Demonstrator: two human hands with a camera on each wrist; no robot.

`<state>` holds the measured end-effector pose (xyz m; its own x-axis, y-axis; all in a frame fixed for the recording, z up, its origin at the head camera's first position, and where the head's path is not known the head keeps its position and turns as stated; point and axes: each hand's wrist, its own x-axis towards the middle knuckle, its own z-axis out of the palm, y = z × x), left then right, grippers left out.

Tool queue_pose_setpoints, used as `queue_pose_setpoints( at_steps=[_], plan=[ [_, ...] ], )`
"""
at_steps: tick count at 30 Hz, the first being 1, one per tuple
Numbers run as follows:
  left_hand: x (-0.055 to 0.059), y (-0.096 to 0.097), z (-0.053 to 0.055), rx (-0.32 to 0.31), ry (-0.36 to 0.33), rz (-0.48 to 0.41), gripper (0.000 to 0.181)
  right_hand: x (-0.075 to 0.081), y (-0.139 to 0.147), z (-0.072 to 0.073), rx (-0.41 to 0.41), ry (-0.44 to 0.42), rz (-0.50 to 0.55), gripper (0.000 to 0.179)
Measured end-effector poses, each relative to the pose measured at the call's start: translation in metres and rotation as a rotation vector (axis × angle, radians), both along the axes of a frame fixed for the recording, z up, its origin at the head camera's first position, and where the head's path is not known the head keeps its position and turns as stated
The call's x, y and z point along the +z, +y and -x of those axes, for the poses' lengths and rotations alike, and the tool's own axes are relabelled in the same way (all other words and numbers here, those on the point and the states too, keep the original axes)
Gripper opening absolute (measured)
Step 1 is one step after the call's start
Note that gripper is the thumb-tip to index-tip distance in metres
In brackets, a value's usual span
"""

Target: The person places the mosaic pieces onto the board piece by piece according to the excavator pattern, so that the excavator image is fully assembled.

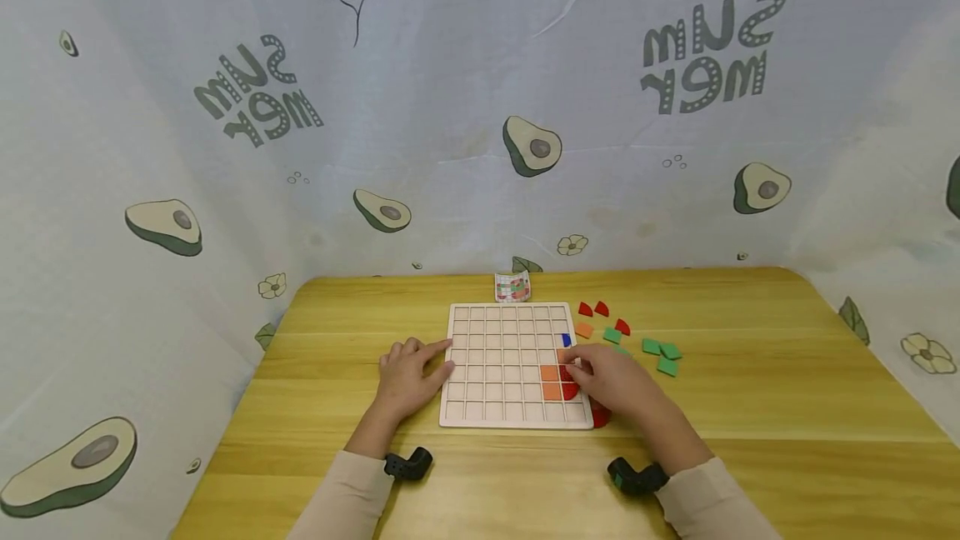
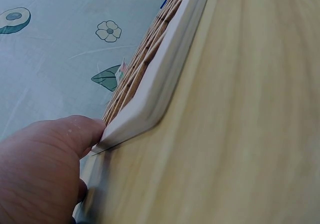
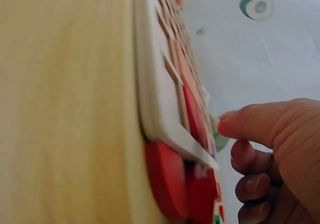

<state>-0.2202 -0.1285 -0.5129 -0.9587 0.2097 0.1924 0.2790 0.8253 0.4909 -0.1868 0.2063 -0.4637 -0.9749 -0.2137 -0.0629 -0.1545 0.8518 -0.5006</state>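
Head view: left hand [image 1: 408, 377] touches board [image 1: 494, 357] at left edge.

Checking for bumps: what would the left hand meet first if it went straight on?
The board: the left hand points toward its left edge and seems to touch it, though exact contact is hard to judge.

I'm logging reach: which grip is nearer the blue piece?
Right. The right grip is close to the blue piece; the left grip touches the grid board's left edge, farther away.
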Motion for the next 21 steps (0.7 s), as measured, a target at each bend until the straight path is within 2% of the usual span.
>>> queue_pose_setpoints(
  at_steps=[2,8,14,21],
  plan=[
    [0.000,0.000,0.000,-0.004,0.005,0.001,0.042,0.003,0.008,0.001,-0.032,-0.020,0.019,0.025],
    [-0.002,-0.001,0.001,-0.004,0.013,0.001,0.043,0.008,0.038,0.006,-0.075,0.017,0.055,0.025],
    [-0.003,-0.001,0.001,-0.005,0.014,0.002,0.042,0.003,0.065,0.008,-0.151,0.009,0.062,0.032],
    [-0.003,-0.001,0.000,-0.005,0.005,0.001,0.042,0.004,0.072,0.005,-0.144,-0.045,0.033,0.029]
  ],
)
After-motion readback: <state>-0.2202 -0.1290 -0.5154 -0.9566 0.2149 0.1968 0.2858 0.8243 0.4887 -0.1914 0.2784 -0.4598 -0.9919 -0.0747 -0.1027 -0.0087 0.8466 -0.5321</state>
